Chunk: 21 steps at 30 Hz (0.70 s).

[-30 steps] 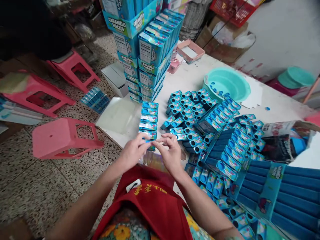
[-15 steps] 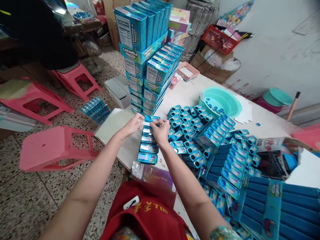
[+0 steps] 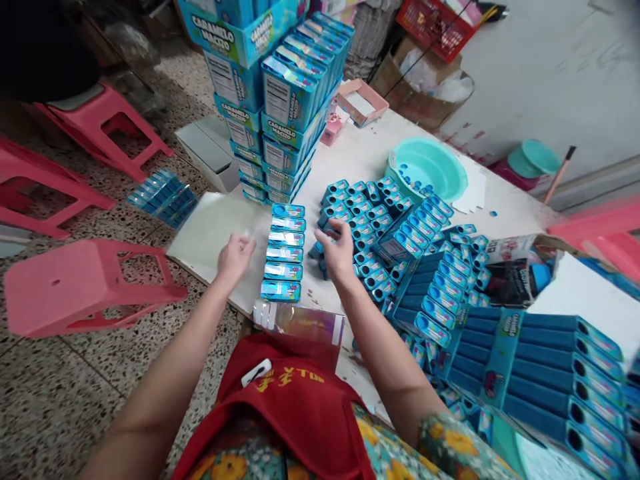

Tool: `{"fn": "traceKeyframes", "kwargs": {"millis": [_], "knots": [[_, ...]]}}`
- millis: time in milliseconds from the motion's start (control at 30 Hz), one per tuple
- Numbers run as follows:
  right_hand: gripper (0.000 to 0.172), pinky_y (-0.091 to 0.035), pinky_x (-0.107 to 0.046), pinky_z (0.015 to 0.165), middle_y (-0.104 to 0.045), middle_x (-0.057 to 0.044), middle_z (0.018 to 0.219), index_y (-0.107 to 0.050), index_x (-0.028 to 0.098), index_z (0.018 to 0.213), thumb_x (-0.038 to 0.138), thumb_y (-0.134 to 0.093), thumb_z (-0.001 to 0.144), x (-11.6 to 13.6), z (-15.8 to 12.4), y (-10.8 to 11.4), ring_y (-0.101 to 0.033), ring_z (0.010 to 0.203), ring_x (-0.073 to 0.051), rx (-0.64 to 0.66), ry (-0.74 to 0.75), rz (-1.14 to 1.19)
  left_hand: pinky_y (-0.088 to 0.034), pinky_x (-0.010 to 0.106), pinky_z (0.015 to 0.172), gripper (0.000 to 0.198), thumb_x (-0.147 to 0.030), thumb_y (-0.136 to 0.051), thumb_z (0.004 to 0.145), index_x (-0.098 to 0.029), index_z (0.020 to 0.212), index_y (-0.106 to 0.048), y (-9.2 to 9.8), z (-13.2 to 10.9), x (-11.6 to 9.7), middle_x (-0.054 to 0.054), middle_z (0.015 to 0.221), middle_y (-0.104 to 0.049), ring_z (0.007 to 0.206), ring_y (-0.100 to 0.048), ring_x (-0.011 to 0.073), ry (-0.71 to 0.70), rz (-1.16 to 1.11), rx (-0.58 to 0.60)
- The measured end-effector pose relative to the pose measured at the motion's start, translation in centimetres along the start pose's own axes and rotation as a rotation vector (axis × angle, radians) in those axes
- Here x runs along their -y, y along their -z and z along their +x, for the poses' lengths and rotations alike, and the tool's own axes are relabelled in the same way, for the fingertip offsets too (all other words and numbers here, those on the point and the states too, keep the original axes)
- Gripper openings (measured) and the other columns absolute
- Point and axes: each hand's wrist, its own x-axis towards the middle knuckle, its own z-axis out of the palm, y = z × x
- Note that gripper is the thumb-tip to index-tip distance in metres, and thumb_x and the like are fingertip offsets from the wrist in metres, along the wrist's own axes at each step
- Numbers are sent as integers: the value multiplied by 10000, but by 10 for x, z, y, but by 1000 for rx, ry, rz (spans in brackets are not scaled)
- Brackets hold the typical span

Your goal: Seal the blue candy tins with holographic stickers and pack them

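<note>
Crowding table (image 3: 350, 157) beside stool (image 3: 80, 293), blue boxes (image 3: 284, 255)

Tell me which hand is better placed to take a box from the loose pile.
The right hand, I'd judge: it is open at the edge of the box pile, while the left hand is across the box row.

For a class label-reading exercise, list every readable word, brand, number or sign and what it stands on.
"CARAMELO MACIZO": on the stacked blue trays.
"CARAMELO": sideways on the upright boxes in them; panel print too small.
Red apron: yellow lettering, not clearly readable.
Row of boxes: print too blurred.
Printed package, right: bold letters, unclear.
No numbers readable.
</note>
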Motion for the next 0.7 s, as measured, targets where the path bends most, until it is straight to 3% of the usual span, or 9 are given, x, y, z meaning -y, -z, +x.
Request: {"fn": "traceKeyframes", "kwargs": {"millis": [33, 67, 100, 133, 200, 300, 433, 533, 700], "knots": [[322, -482, -297, 759, -550, -64, 1087, -525, 203, 1050, 334, -597, 764, -5, -19, 20, -552, 936, -168, -4, 24, -40, -399, 234, 593, 236, -421, -496, 792, -195, 814, -562, 3, -21, 9, 8, 672, -613, 674, -578, 171, 6, 102, 38], [223, -483, -303, 758, -576, -56, 1007, -553, 205, 993, 333, -553, 811, -12, -41, 40, -559, 927, -173, 14, 34, -107, -417, 249, 619, 245, -422, -491, 795, -199, 750, -582, 4, -45, 15, 15, 682, -632, 698, -590, 184, -24, 154, 174], [154, -485, -312, 760, -589, -54, 943, -575, 203, 927, 319, -515, 846, -20, -63, 59, -566, 903, -176, 72, 50, -179, -437, 257, 647, 242, -404, -484, 806, -206, 734, -605, 2, -70, 18, 12, 717, -659, 722, -604, 187, -89, 130, 383], [148, -486, -327, 779, -589, -63, 954, -585, 205, 927, 299, -486, 870, -29, -85, 75, -568, 920, -183, 110, 72, -249, -455, 260, 678, 246, -393, -472, 824, -222, 748, -631, -4, -94, 16, 3, 767, -682, 747, -616, 183, -139, 82, 549], [173, -468, -382, 866, -580, -91, 1032, -591, 206, 986, 268, -460, 893, -48, -122, 99, -547, 1013, -209, 131, 121, -401, -459, 259, 802, 253, -366, -424, 879, -269, 893, -658, -26, -132, 2, -10, 940, -699, 873, -623, 172, -361, 10, 733], [227, -420, -450, 952, -551, -122, 1135, -569, 198, 1093, 239, -455, 900, -72, -150, 112, -502, 1107, -234, 133, 196, -580, -354, 317, 1004, 334, -253, -407, 892, -229, 1192, -550, -79, -147, -32, 82, 1256, -580, 1163, -510, 218, -619, 164, 685], [272, -437, -450, 918, -556, -126, 1148, -549, 201, 1156, 228, -467, 898, -88, -154, 109, -498, 1102, -238, 145, 296, -724, -415, 412, 867, 281, -167, -366, 878, -130, 978, -626, -134, -120, -51, 168, 968, -671, 960, -612, 285, -583, 401, 662], [328, -437, -443, 897, -550, -125, 1194, -526, 218, 1215, 214, -476, 891, -95, -156, 107, -481, 1123, -246, 188, 372, -850, -438, 361, 783, 272, -189, -367, 882, -151, 881, -636, -146, -107, -43, 130, 841, -687, 849, -639, 250, -554, 436, 667], [458, -389, -471, 924, -516, -105, 1302, -436, 248, 1333, 177, -455, 881, -107, -168, 103, -408, 1209, -290, 302, 448, -1014, -426, 298, 725, 315, -291, -354, 906, -177, 859, -644, -147, -106, -33, 100, 809, -691, 805, -644, 212, -543, 447, 678]]}}
